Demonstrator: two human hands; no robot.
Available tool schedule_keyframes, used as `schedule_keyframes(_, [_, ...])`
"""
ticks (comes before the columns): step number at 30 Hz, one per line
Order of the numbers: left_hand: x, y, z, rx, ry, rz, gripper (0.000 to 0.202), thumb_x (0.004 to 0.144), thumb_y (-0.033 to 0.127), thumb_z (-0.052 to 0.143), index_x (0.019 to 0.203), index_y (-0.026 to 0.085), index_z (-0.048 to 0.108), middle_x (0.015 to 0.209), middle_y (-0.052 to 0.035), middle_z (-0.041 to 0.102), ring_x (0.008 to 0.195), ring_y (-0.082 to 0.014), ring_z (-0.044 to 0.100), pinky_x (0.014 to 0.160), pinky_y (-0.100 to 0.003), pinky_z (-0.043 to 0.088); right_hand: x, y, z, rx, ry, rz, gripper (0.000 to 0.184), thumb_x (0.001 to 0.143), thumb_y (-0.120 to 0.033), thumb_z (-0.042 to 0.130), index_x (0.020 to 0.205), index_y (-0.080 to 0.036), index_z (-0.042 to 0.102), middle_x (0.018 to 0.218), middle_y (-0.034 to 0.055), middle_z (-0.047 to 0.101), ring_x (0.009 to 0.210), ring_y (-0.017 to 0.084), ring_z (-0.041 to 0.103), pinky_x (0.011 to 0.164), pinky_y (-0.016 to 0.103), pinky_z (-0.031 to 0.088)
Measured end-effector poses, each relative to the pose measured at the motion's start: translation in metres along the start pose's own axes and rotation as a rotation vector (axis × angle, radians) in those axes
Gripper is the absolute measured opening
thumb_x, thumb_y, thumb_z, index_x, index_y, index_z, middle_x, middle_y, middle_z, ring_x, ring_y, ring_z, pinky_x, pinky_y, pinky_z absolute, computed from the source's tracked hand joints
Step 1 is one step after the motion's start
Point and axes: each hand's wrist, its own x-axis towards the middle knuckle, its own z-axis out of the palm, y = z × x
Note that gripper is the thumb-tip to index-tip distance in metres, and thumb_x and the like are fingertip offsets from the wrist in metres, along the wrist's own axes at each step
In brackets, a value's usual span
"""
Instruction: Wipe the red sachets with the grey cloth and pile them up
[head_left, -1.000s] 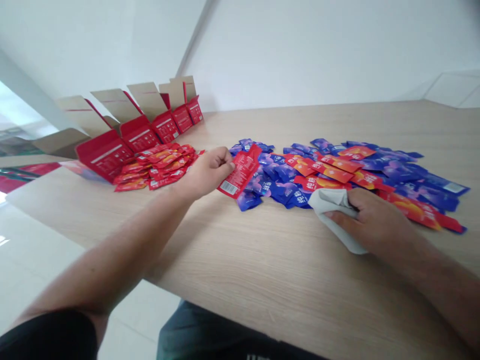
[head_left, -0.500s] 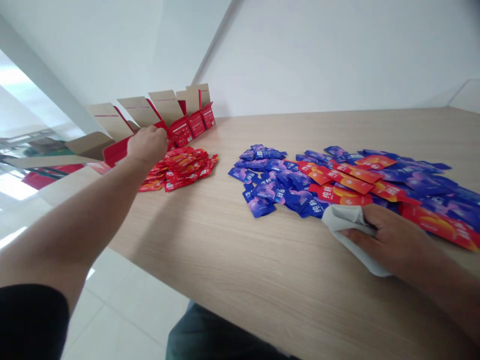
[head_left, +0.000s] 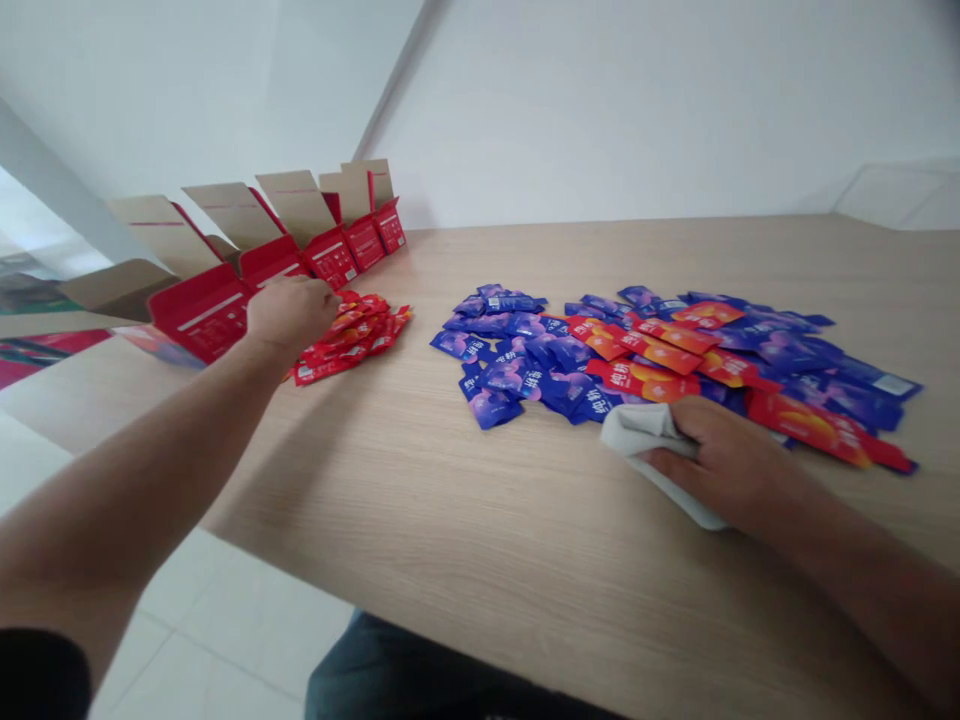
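My left hand (head_left: 292,312) reaches out over the left part of a pile of red sachets (head_left: 358,338), in front of the open boxes. Its fingers are curled under and turned away from me, so whatever they may hold is hidden. My right hand (head_left: 724,455) grips a folded white cloth (head_left: 652,440) between thumb and fingers, low over the wooden table (head_left: 450,520). Just beyond the cloth lies a spread of blue-purple sachets (head_left: 517,372), with several red-orange sachets (head_left: 660,352) on top of them.
A row of several red cardboard boxes (head_left: 330,255) runs along the far left, their tan inner flaps raised. The wall (head_left: 600,110) stands behind the table. The table's near edge slants across the lower left, with tiled floor (head_left: 202,600) below it.
The view has turned, so the whole scene sits further left. My left hand has come down from the boxes towards the red sachets. My right hand still grips the white cloth.
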Motion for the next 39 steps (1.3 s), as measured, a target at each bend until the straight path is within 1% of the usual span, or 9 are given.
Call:
schedule_keyframes(3, [-0.002, 0.036, 0.018, 0.09, 0.073, 0.079, 0.04, 0.096, 0.057, 0.058, 0.093, 0.018, 0.068, 0.089, -0.0051, 0.062, 0.099, -0.0252, 0.048, 0.095, -0.036, 0.034, 0.0, -0.005, -0.002, -0.042, -0.035, -0.114, 0.02, 0.096, -0.041, 0.063, 0.093, -0.022, 0.061, 0.095, 0.0071, 0.067, 0.083, 0.026, 0.065, 0.072, 0.036, 0.046])
schedule_keyframes(6, [-0.002, 0.081, 0.051, 0.145, 0.023, 0.205, 0.035, 0.096, 0.049, 0.06, 0.11, 0.021, 0.074, 0.1, -0.0069, 0.073, 0.093, -0.026, 0.059, 0.086, -0.035, 0.04, 0.002, -0.011, -0.005, -0.038, -0.09, -0.177, 0.018, 0.097, -0.037, 0.064, 0.098, -0.019, 0.065, 0.101, 0.0083, 0.069, 0.09, 0.024, 0.066, 0.077, 0.034, 0.047])
schedule_keyframes(14, [-0.02, 0.219, 0.127, -0.035, -0.163, 0.601, 0.027, 0.094, 0.035, 0.06, 0.108, 0.02, 0.078, 0.103, -0.0087, 0.079, 0.093, -0.0251, 0.07, 0.083, -0.033, 0.048, 0.004, -0.02, -0.008, -0.024, -0.113, -0.23, 0.012, 0.094, -0.027, 0.07, 0.1, -0.017, 0.068, 0.103, 0.0095, 0.07, 0.1, 0.025, 0.065, 0.081, 0.033, 0.046])
schedule_keyframes(18, [-0.021, 0.262, 0.151, 0.143, -0.224, 0.689, 0.032, 0.098, 0.035, 0.051, 0.108, 0.02, 0.078, 0.109, -0.01, 0.078, 0.099, -0.0255, 0.071, 0.085, -0.034, 0.051, 0.004, -0.02, -0.008, -0.01, -0.114, -0.236, 0.013, 0.094, -0.027, 0.072, 0.102, -0.017, 0.068, 0.104, 0.0091, 0.069, 0.099, 0.025, 0.065, 0.082, 0.033, 0.045])
schedule_keyframes(21, [-0.018, 0.274, 0.163, 0.243, -0.292, 0.67, 0.036, 0.097, 0.039, 0.053, 0.115, 0.02, 0.078, 0.114, -0.011, 0.078, 0.105, -0.0273, 0.071, 0.088, -0.035, 0.052, 0.004, -0.021, -0.008, 0.005, -0.111, -0.231, 0.014, 0.093, -0.028, 0.073, 0.102, -0.017, 0.068, 0.104, 0.0095, 0.069, 0.098, 0.025, 0.065, 0.08, 0.033, 0.045])
schedule_keyframes(27, [-0.004, 0.273, 0.175, 0.251, -0.38, 0.682, 0.046, 0.091, 0.039, 0.06, 0.13, 0.019, 0.073, 0.123, -0.0135, 0.076, 0.11, -0.029, 0.07, 0.091, -0.035, 0.052, 0.006, -0.022, -0.009, 0.015, -0.112, -0.237, 0.015, 0.093, -0.029, 0.075, 0.101, -0.017, 0.068, 0.103, 0.0093, 0.069, 0.098, 0.025, 0.065, 0.079, 0.033, 0.044])
schedule_keyframes(31, [0.01, 0.27, 0.18, 0.191, -0.428, 0.69, 0.044, 0.086, 0.041, 0.068, 0.123, 0.019, 0.075, 0.116, -0.0118, 0.077, 0.104, -0.0271, 0.069, 0.087, -0.033, 0.05, 0.006, -0.022, -0.009, 0.015, -0.106, -0.236, 0.016, 0.093, -0.029, 0.075, 0.1, -0.017, 0.068, 0.103, 0.009, 0.069, 0.098, 0.025, 0.064, 0.079, 0.032, 0.043])
schedule_keyframes(35, [0.016, 0.265, 0.177, 0.096, -0.459, 0.645, 0.048, 0.078, 0.046, 0.077, 0.116, 0.017, 0.076, 0.106, -0.0102, 0.077, 0.088, -0.0235, 0.068, 0.073, -0.03, 0.046, 0.006, -0.021, -0.008, 0.025, -0.106, -0.237, 0.015, 0.092, -0.028, 0.075, 0.1, -0.017, 0.068, 0.102, 0.0088, 0.069, 0.098, 0.024, 0.064, 0.079, 0.032, 0.043])
schedule_keyframes(39, [0.008, 0.263, 0.167, -0.008, -0.522, 0.597, 0.028, 0.076, 0.041, 0.078, 0.094, 0.02, 0.077, 0.081, -0.0021, 0.073, 0.07, -0.0176, 0.062, 0.062, -0.028, 0.042, 0.005, -0.02, -0.008, 0.024, -0.108, -0.241, 0.015, 0.091, -0.027, 0.075, 0.099, -0.017, 0.068, 0.101, 0.0085, 0.069, 0.097, 0.024, 0.064, 0.079, 0.032, 0.044])
